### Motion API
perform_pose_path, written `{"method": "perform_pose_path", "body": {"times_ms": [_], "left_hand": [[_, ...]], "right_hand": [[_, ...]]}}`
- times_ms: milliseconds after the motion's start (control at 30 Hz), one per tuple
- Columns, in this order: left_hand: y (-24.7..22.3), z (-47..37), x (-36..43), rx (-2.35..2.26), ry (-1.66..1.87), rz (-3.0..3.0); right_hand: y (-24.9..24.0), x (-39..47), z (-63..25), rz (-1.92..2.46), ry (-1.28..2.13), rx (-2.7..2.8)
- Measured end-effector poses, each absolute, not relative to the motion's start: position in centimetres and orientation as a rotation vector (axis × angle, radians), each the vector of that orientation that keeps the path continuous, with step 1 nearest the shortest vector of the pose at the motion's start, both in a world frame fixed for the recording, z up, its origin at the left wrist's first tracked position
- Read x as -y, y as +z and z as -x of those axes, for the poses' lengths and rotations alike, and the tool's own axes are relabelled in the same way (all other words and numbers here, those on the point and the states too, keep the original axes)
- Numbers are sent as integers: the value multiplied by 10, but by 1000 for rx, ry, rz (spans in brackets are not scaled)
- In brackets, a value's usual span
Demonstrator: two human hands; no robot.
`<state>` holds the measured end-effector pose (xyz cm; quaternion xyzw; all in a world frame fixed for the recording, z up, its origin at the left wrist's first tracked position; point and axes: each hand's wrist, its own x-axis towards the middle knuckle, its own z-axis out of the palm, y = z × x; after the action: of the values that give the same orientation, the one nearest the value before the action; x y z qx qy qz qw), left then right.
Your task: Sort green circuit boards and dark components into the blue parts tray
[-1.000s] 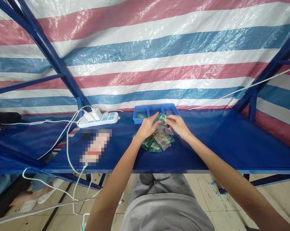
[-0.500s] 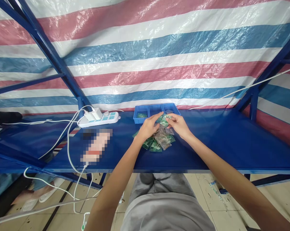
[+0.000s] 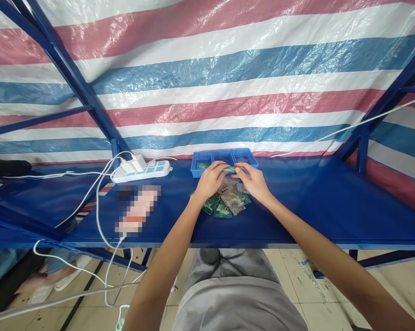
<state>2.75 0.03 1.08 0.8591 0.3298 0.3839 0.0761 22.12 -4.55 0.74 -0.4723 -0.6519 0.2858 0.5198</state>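
Note:
Between my two hands is a small green plastic packet [image 3: 229, 169], now seen nearly edge-on. My left hand [image 3: 210, 181] pinches its left end with bent fingers. On the other side my right hand [image 3: 254, 181] grips the right end between thumb and fingers. Just below the hands lies a loose pile of small clear and green packets [image 3: 230, 200]; what is inside them is too small to make out. Behind the hands stands a blue divided tray [image 3: 201, 174] with three compartments. Green packets show in its left compartment, and something clear in the right one; my hands partly cover its front.
A white power strip [image 3: 152, 173] with plugged-in chargers stands at the left. White cables [image 3: 97, 202] run from there over the front edge of the blue table [image 3: 317, 202]. A blurred-out object [image 3: 140, 209] lies nearby. Blue frame posts and a striped sheet [image 3: 228, 101] close off the back.
The green packet has tipped from showing its broad face to nearly edge-on. My right hand has shifted slightly left, and both hands still hold the packet.

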Motion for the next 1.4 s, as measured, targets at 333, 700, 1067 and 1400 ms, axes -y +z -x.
{"method": "perform_pose_path", "body": {"times_ms": [333,700,1067,1400], "left_hand": [[10,-31,-2,-1049,1131,-2349],[11,-30,-2,-995,1186,-2264],[7,-30,0,-1071,1101,-2498],[13,-30,5,-989,1145,-2515]], "right_hand": [[1,41,-222,1094,602,1609],[5,42,-218,1065,855,1500],[14,47,-219,1185,833,1483],[7,40,-224,997,894,1486]]}}
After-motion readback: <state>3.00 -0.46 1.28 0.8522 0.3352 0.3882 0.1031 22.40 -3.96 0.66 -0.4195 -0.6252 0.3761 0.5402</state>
